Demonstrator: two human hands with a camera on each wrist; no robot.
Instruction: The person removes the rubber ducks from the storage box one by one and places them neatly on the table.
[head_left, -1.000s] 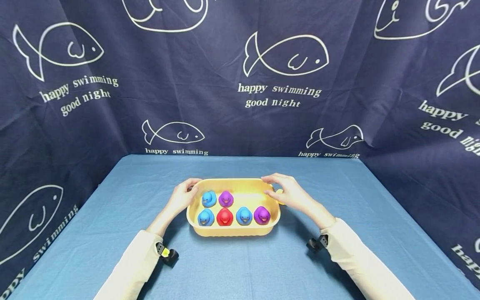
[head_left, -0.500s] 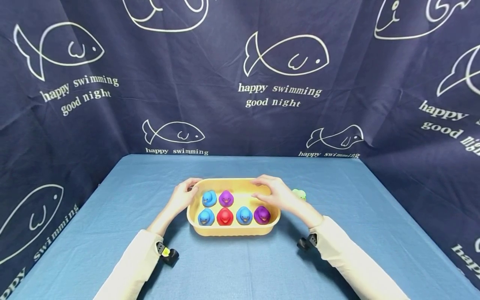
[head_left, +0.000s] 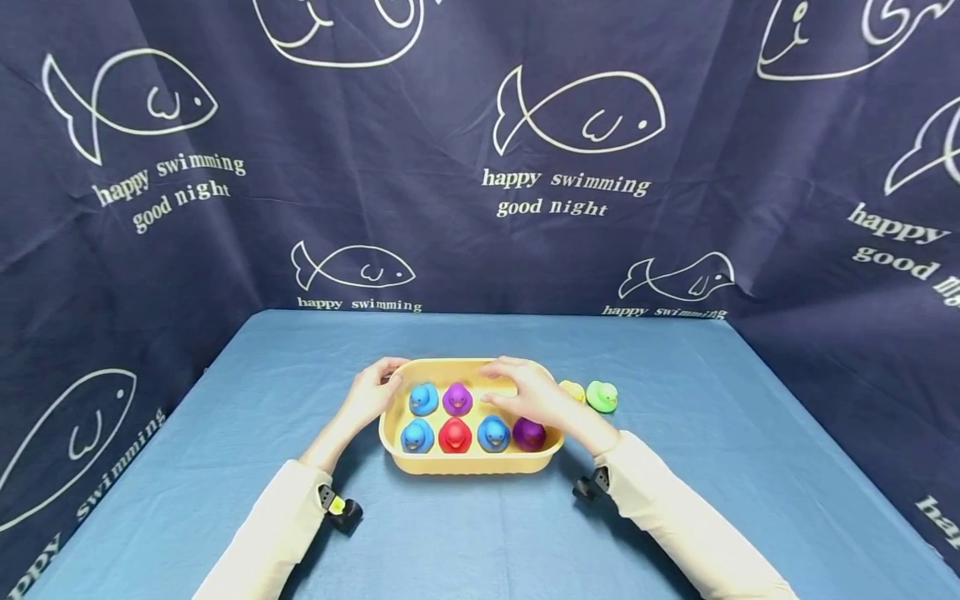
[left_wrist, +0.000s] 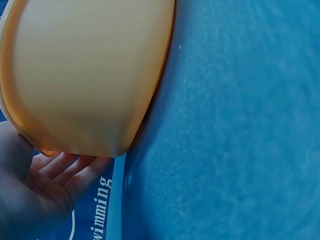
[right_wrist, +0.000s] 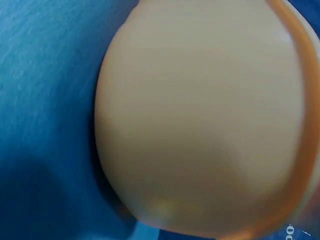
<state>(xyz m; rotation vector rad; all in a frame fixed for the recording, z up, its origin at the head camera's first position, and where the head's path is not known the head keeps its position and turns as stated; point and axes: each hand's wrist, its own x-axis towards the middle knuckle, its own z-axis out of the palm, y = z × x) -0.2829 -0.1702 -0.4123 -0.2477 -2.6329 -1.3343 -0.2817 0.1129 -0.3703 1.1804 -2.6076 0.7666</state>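
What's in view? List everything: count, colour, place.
Table: 1, blue, foreground.
Curtain: 1, navy, white-printed, behind table.
Tub: 1, pale yellow, mid-table.
Blue ducks: 3, blue, in tub: one far, two near.
Purple ducks: 2, purple, in tub: one far, one near.
Red duck: 1, red, in tub, near row.
Green duck: 1, green, right of tub.
Yellow toy: 1, yellow, left of green duck, partly hidden.
Wrist cameras: 2, black, at wrists.
Sleeves: 2, cream, on arms.
Left hand: 1, bare, gripping tub's left end.
Right hand: 1, bare, over tub's right half.
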